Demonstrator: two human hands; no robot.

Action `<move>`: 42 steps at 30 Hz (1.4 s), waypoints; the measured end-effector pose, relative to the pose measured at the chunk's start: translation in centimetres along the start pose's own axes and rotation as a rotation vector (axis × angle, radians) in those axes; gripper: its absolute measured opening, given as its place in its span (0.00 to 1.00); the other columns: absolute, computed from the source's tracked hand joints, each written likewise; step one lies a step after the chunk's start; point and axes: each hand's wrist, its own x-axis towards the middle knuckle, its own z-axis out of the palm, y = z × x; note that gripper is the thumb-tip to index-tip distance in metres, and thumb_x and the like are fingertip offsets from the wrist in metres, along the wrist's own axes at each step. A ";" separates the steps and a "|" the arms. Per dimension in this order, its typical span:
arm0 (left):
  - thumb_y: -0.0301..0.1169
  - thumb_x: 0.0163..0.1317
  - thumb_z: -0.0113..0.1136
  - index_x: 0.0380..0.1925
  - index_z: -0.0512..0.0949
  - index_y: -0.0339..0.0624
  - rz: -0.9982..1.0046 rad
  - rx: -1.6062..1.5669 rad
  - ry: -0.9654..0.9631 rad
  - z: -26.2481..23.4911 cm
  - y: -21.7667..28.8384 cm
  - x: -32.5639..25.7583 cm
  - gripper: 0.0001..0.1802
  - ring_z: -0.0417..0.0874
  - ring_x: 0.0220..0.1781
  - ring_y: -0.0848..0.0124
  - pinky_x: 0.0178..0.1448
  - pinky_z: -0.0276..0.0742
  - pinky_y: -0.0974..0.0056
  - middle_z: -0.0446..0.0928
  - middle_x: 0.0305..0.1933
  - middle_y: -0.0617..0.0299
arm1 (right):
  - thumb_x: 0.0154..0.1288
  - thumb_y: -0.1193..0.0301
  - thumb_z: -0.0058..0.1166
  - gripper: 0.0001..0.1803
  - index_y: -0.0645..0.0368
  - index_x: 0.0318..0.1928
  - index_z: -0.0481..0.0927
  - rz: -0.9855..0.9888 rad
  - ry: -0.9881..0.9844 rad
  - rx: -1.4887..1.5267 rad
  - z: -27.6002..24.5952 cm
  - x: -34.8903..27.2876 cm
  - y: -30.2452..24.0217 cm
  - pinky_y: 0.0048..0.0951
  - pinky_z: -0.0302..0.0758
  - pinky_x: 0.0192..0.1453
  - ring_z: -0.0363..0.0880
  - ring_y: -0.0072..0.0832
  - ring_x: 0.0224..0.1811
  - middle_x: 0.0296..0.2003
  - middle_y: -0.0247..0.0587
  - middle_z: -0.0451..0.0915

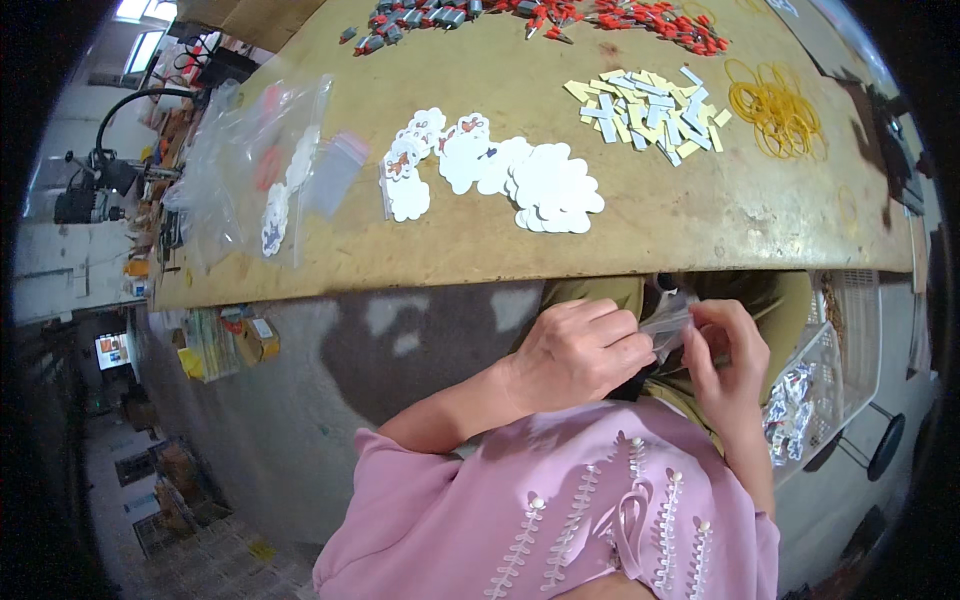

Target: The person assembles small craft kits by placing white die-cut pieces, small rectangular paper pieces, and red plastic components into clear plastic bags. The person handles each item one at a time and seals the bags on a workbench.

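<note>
Just beyond the table's near edge, over my lap, both hands are closed on a small clear plastic bag (668, 325). My left hand (585, 350) pinches its left side with curled fingers. From the right, my right hand (728, 350) grips the bag between thumb and fingers. Whatever the bag may contain is too small to make out. Nearest on the tabletop lie white scalloped cards (555, 190), some with printed pictures. To their left are small zip bags with a pink edge (338, 175) and a larger clear bag (225, 190) with more cards on it.
Toward the back of the table (450, 265) are small grey motors (400, 25), red-tipped parts (660, 20), yellow and whitish strips (655, 110) and yellow rubber bands (775, 105). A white basket (858, 340) with silvery packets (790, 410) stands at my right; a carton (257, 340) is at left.
</note>
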 end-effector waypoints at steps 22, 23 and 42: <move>0.27 0.63 0.77 0.46 0.89 0.38 -0.465 -0.200 -0.179 -9.7 -11.1 4.1 0.12 0.88 0.48 0.71 0.50 0.86 0.65 0.84 0.50 0.59 | 0.55 0.75 0.64 0.16 0.62 0.46 0.87 -0.464 -0.346 -0.190 -2.1 0.1 2.8 0.40 0.83 0.47 0.83 0.43 0.44 0.38 0.43 0.79; 0.26 0.64 0.76 0.44 0.90 0.38 -0.495 -0.184 -0.177 -9.8 -10.9 4.3 0.10 0.88 0.47 0.70 0.51 0.86 0.65 0.85 0.48 0.59 | 0.55 0.75 0.64 0.15 0.63 0.45 0.87 -0.451 -0.323 -0.180 -2.0 0.0 2.9 0.40 0.83 0.46 0.83 0.43 0.44 0.37 0.43 0.78; 0.19 0.61 0.72 0.41 0.88 0.35 -0.322 0.061 -0.104 -9.3 -9.6 4.5 0.08 0.92 0.48 0.65 0.53 0.90 0.62 0.88 0.46 0.56 | 0.57 0.78 0.62 0.11 0.63 0.42 0.84 -0.459 -0.235 -0.180 -0.9 0.1 3.9 0.41 0.81 0.44 0.82 0.43 0.40 0.35 0.44 0.79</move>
